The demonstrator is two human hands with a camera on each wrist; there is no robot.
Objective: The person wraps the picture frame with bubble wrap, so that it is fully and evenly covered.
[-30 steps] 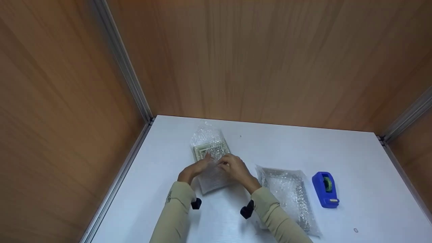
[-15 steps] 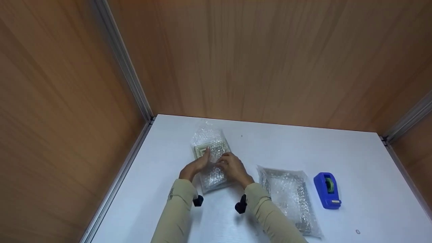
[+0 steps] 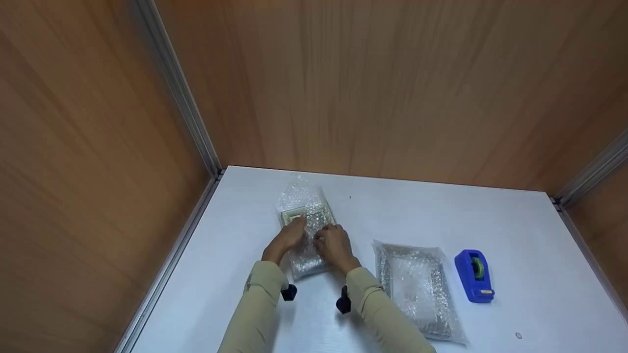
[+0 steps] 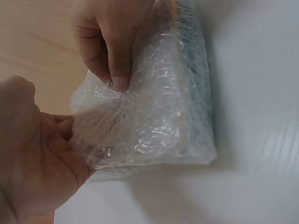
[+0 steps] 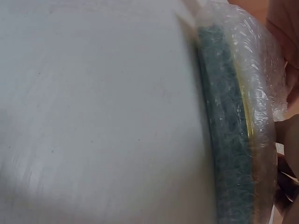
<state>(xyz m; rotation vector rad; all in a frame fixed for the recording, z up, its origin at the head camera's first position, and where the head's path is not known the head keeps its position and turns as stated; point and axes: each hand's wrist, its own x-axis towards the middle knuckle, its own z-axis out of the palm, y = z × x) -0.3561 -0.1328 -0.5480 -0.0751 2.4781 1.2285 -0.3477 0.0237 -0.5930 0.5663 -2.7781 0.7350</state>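
A picture frame (image 3: 294,214) with a pale ornate border lies partly wrapped in bubble wrap (image 3: 300,195) at the left of the white table. My left hand (image 3: 288,237) is at its left side, thumb raised. In the left wrist view, the left hand's (image 4: 44,154) fingers reach behind a flap of the bubble wrap (image 4: 159,107), showing faintly through it. My right hand (image 3: 335,245) pinches the wrap on the near half. Through the wrap (image 5: 261,70), the right wrist view shows the frame's dark green side (image 5: 224,116) and a gold edge.
A second flat package in bubble wrap (image 3: 417,289) lies right of the right forearm. Further right stands a blue tape dispenser (image 3: 474,277) with a green roll. Wooden panels (image 3: 382,88) enclose the white table (image 3: 392,211) at the back and sides.
The wrap over the near half has been drawn flatter against the frame. The left thumb has shifted slightly up, and the right forearm has swung left, nearer the left one.
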